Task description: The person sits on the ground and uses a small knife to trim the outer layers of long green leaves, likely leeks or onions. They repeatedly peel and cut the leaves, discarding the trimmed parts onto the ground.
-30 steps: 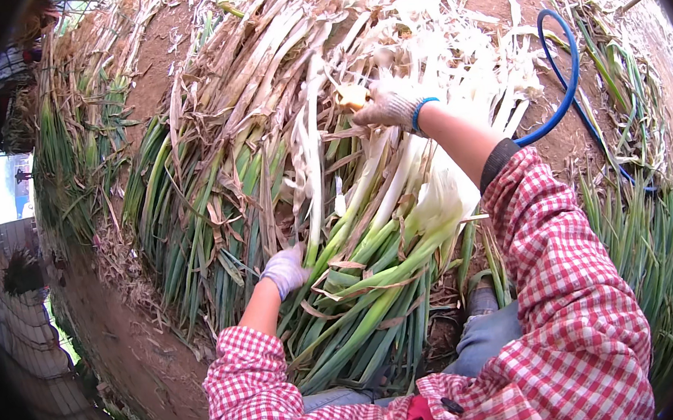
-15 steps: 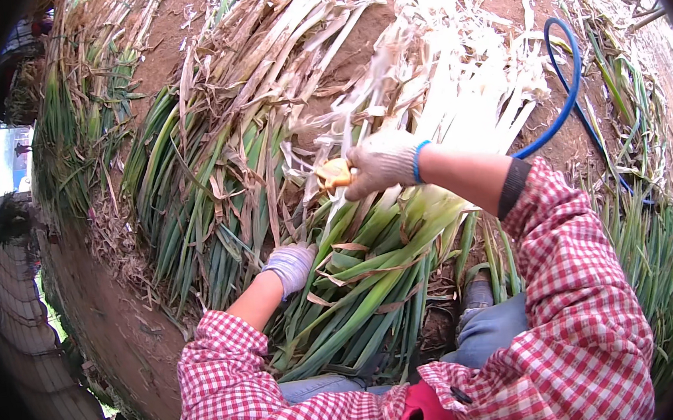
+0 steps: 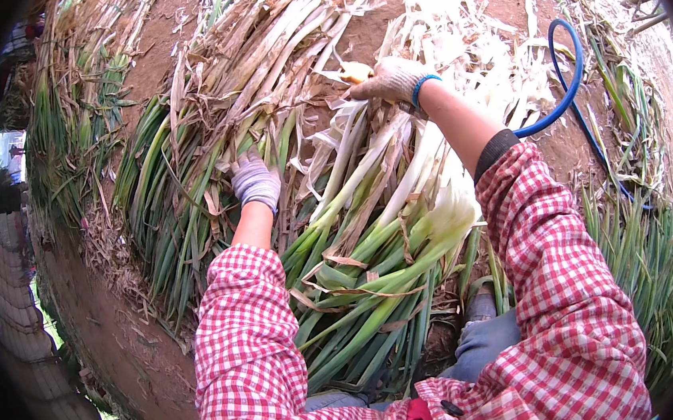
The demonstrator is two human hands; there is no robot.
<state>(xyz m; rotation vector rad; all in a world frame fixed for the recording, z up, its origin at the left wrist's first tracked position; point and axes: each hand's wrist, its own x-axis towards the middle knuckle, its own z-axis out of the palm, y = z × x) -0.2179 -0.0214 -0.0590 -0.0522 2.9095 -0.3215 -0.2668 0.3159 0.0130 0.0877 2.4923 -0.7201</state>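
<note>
The work happens outdoors on bare reddish-brown soil (image 3: 124,340), with no table; the ground itself carries everything. Large heaps of long green onions lie on it: an unpeeled heap (image 3: 186,143) with dry brown outer leaves covers the left and upper middle part of the ground, and a pile of white peeled skins (image 3: 482,45) lies toward the upper right. A blue hose (image 3: 569,78) curves over the soil at the right side, and more green leaves (image 3: 647,279) lie along the right edge. The bundle of green onions (image 3: 387,237) in the middle is in front of the person, between the two arms. Its long axis goes diagonally: the white stalk ends point up and to the right, toward the far part of the ground, and the green leaf ends point down and to the left, toward the knees of the person. The left hand (image 3: 255,181), in a light grey glove, lies on the dry leaves at the left edge of this bundle, fingers bent and pressing down on the stalks. The right hand (image 3: 393,81), in a glove with a blue cuff, reaches to the far end of the bundle and is closed around a small yellowish tool (image 3: 355,71), close to the white stalks. Both sleeves are a red and white checked shirt (image 3: 569,302).
</note>
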